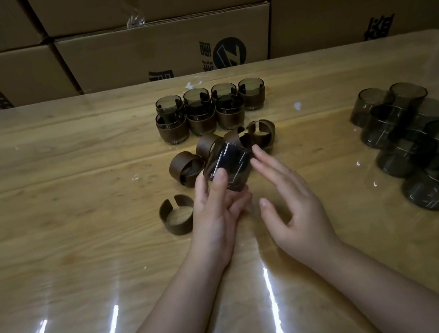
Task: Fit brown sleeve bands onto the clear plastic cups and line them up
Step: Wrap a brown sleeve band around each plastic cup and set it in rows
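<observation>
A: The left hand (217, 210) grips a bare cup (227, 168), tilted over the table (68, 178). The right hand (291, 200) is spread flat just beside it, holding nothing.
B: One-handed grip on slick plastic. It may slip.
A: A split band (177, 215) lies near the left hand, and the band pile (206, 142) crowds behind the cup.
B: Beyond, the banded rows (211, 112) stand close; a hasty reach could topple them. Spare cups (419, 142) sit well right, boxes (162, 50) behind.

Loose bands (211, 150) crowd ahead, bare cups (425, 141) block right
</observation>
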A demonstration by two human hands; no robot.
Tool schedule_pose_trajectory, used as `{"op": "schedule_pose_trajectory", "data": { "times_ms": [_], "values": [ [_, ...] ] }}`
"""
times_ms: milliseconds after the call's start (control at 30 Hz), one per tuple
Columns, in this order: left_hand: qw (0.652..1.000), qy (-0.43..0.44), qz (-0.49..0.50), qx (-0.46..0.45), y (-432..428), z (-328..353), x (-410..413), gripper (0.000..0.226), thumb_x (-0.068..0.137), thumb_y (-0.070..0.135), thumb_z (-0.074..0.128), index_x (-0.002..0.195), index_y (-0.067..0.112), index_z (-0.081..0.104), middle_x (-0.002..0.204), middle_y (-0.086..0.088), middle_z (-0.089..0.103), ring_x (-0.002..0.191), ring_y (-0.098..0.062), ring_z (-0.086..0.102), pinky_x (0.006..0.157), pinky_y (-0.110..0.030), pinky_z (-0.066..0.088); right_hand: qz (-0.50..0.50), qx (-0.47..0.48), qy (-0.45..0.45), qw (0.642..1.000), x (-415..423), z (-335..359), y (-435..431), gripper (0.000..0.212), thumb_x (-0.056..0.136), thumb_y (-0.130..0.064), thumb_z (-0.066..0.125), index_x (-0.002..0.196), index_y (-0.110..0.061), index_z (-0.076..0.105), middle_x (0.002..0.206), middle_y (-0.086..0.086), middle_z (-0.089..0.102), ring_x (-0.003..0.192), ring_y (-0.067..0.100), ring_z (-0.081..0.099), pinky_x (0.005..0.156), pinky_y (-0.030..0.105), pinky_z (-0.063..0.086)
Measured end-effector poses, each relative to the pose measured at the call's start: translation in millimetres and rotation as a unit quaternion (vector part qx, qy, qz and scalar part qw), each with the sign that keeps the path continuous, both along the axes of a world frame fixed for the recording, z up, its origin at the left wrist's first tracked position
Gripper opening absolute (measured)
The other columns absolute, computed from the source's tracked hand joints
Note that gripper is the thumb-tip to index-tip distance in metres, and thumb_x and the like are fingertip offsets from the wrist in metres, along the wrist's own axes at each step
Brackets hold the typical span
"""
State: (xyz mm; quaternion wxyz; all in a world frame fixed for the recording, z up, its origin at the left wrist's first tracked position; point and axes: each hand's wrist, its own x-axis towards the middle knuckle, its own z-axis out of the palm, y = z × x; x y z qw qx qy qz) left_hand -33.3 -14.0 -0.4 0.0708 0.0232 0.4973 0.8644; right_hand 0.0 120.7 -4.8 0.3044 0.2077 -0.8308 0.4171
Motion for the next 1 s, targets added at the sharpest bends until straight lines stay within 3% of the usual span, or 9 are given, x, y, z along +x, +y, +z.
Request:
{"op": "schedule_pose_trajectory", "data": {
  "times_ms": [100,200,400,467,533,700,767,900,1000],
  "values": [
    [0.999,0.041,0.008,-0.030,1.6,-0.5,3.6,0.061,0.073,0.026,0.075,0.130,0.025,0.052,0.115,-0.002,0.068,0.111,-0.024,0.064,0.090,-0.037,0.054,-0.006,0.017,0.014,1.000,0.6,1.8,-1.5,0.051,0.086,-0.005,0.050,0.137,-0.006,0.049,0.148,0.003,0.043,0.140,0.021,0.037,0.115,0.036,0.030],
    [0.994,0.082,-0.009,-0.071,4.9,-1.0,7.3,0.068,0.064,0.027,0.077,0.128,0.030,0.054,0.118,-0.010,0.064,0.108,-0.025,0.063,0.090,-0.039,0.052,0.002,0.010,0.021,1.000,2.1,4.7,-3.3,0.047,0.086,0.000,0.052,0.133,-0.002,0.052,0.146,0.006,0.045,0.138,0.022,0.041,0.113,0.041,0.034],
    [0.992,0.098,-0.050,-0.065,1.4,-1.0,6.0,0.058,0.067,0.030,0.070,0.124,0.027,0.059,0.122,-0.020,0.060,0.106,-0.026,0.063,0.087,-0.040,0.052,-0.009,0.003,0.028,1.000,7.9,7.3,-3.2,0.042,0.092,-0.021,0.048,0.133,-0.012,0.053,0.144,0.001,0.047,0.134,0.023,0.043,0.110,0.044,0.033],
    [0.991,0.104,-0.052,-0.067,1.1,-3.1,5.0,0.052,0.069,0.030,0.069,0.120,0.027,0.061,0.115,-0.014,0.064,0.103,-0.025,0.064,0.086,-0.042,0.054,-0.026,0.013,0.036,0.999,8.3,7.7,-4.3,0.042,0.092,-0.025,0.047,0.133,-0.018,0.050,0.143,-0.004,0.048,0.133,0.021,0.041,0.109,0.039,0.030],
    [0.989,0.114,-0.055,-0.073,1.7,-4.0,4.7,0.050,0.072,0.032,0.066,0.121,0.024,0.061,0.106,-0.003,0.067,0.097,-0.018,0.065,0.077,-0.031,0.054,-0.041,0.010,0.034,0.999,7.1,8.2,-3.0,0.041,0.093,-0.027,0.046,0.133,-0.021,0.048,0.142,-0.005,0.047,0.134,0.021,0.040,0.110,0.035,0.028],
    [0.990,0.111,-0.044,-0.079,3.1,-3.9,5.0,0.050,0.075,0.043,0.058,0.119,0.018,0.061,0.106,-0.003,0.069,0.097,-0.018,0.065,0.078,-0.029,0.052,0.014,-0.061,-0.056,0.996,3.4,8.7,2.2,0.047,0.094,-0.031,0.044,0.140,-0.019,0.041,0.147,-0.007,0.042,0.139,0.010,0.034,0.113,0.026,0.027],
    [0.994,0.085,-0.040,-0.058,3.4,-2.7,4.8,0.052,0.075,0.049,0.055,0.115,0.017,0.063,0.102,-0.006,0.069,0.094,-0.020,0.065,0.076,-0.031,0.052,0.048,-0.085,-0.100,0.990,3.6,7.4,2.3,0.052,0.094,-0.036,0.044,0.144,-0.022,0.036,0.149,-0.008,0.040,0.139,0.008,0.035,0.114,0.029,0.029],
    [0.998,0.057,-0.025,-0.029,4.1,-0.2,4.5,0.051,0.081,0.059,0.043,0.091,0.021,0.074,0.075,-0.001,0.071,0.070,-0.011,0.068,0.053,-0.023,0.051,0.082,-0.113,-0.167,0.976,4.1,5.8,0.9,0.055,0.092,-0.042,0.044,0.144,-0.032,0.028,0.147,-0.012,0.043,0.138,0.003,0.037,0.114,0.035,0.033],
    [0.999,0.024,0.015,-0.019,4.9,-3.3,2.2,0.055,0.083,0.059,0.036,0.084,0.018,0.072,0.073,-0.002,0.072,0.063,-0.009,0.067,0.048,-0.022,0.049,0.088,-0.103,-0.191,0.972,4.6,4.5,0.4,0.058,0.090,-0.044,0.046,0.144,-0.033,0.025,0.147,-0.009,0.043,0.138,0.002,0.037,0.113,0.033,0.034]
  ]
}}
